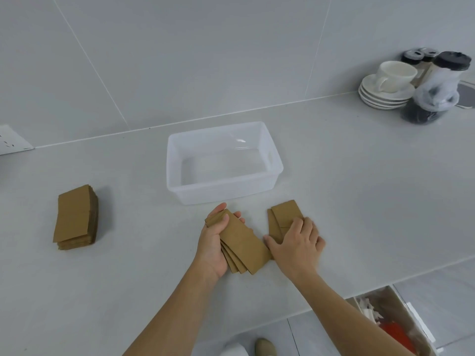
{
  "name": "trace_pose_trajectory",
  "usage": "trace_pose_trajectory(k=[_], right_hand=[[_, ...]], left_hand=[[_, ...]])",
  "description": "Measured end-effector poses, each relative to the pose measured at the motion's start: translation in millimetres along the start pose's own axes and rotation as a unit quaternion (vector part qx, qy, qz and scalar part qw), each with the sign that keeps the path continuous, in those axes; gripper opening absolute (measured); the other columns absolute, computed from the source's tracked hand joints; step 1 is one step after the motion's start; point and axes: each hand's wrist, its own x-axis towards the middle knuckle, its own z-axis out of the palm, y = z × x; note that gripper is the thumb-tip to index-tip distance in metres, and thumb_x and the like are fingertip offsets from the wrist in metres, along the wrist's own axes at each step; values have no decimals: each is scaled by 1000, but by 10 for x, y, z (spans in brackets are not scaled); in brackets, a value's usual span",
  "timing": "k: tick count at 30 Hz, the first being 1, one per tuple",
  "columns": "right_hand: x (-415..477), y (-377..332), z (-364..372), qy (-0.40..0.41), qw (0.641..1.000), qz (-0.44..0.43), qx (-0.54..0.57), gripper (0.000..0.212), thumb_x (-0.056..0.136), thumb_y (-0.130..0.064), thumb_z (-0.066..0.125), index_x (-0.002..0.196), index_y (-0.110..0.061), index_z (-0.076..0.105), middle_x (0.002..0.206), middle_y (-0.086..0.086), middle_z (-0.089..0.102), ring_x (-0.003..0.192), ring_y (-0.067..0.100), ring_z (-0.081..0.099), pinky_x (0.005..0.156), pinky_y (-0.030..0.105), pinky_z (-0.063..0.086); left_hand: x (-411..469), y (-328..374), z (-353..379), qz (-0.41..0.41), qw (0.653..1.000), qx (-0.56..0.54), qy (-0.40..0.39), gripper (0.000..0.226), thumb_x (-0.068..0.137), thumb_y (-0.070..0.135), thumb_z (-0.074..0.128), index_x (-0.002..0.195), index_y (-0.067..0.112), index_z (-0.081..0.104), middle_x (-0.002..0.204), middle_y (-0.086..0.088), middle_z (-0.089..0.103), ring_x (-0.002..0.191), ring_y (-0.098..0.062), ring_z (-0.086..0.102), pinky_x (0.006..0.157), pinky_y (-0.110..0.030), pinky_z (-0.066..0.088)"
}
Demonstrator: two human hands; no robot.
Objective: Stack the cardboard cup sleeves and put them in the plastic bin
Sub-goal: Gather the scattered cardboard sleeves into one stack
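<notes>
Grey tiled walls back a pale worktop (359,201), with an empty clear bin (273,173) standing just beyond both hands.

Left fingers (237,215) curl under a fanned bundle of sleeves (243,242), thumb clamped across the top near the far end. The left hand (214,242) holds this bundle tilted, near ends splayed and touching or just above the worktop; which cannot be told. The forearm runs in from the lower left, wrist slightly bent.

Right fingers (307,227) lie spread and flat, pressing on two loose sleeves (281,217) that overlap on the worktop beside the bundle. The right hand (295,244) is palm down, thumb reaching toward the bundle's edge; the forearm comes in from the lower right.

Step in hand, as judged: gathering loose sleeves into the held bundle.

- Slide the loose pair to align their edges before lifting.
- Curl the fingers under one long edge; flat card resists a top-down pinch.
- Lay the pair on the bundle, then tap the long edges on the worktop to close the fan.
- Keep the thumb clamped until the edges sit square.

A finished stack (75,217) rests well apart on the left. Nothing is in the bin yet.
</notes>
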Motion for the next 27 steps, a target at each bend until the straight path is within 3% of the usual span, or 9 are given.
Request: trace_pose_trajectory(k=[5, 9, 13, 16, 22, 27], right_hand=[[0, 6, -65, 7, 999, -40, 0, 58, 85, -35, 49, 133, -8, 30, 135, 9, 41, 125, 26, 36, 103, 36, 27], [13, 2, -104, -3, 999, -40, 19, 61, 81, -30, 53, 133, -8, 29, 132, 8, 44, 123, 26, 37, 101, 36, 28], [-1, -5, -123, -19, 993, -33, 114, 69, 78, -41, 62, 132, -11, 32, 132, 4, 44, 124, 23, 36, 102, 36, 26], [-42, -107, -163, -35, 981, -55, 181, 66, 76, -37, 64, 129, -13, 35, 129, 3, 45, 122, 21, 37, 102, 35, 27], [-75, -264, -152, -57, 981, -106, 153, 63, 76, -28, 61, 130, -15, 32, 130, 2, 43, 123, 21, 35, 103, 36, 27], [-52, -165, -88, -24, 990, -94, 107, 63, 79, -42, 60, 130, -15, 34, 130, 2, 44, 122, 22, 37, 98, 36, 28]], left_hand=[[2, -38, 15, -5, 1000, 7, 3, 29, 91, 7, 52, 117, 17, 57, 99, -16, 67, 87, -26, 65, 68, -47, 59], [2, -58, 22, -5, 1000, 16, 10, 28, 91, 6, 52, 116, 17, 58, 99, -17, 67, 87, -28, 65, 72, -50, 57], [9, -62, 23, 6, 999, 41, 24, 29, 91, 8, 54, 119, 17, 57, 100, -17, 67, 90, -29, 65, 85, -52, 52], [1, -58, 36, 16, 997, 62, 35, 28, 91, 14, 56, 119, 20, 58, 100, -14, 67, 88, -26, 65, 77, -42, 55], [0, -61, 61, 27, 991, 113, 62, 24, 93, 18, 54, 115, 26, 59, 93, -8, 69, 82, -23, 66, 61, -33, 54], [-8, -32, -1, 32, 992, 84, 84, 24, 93, 15, 54, 114, 23, 60, 96, -13, 69, 85, -26, 66, 77, -43, 56]])
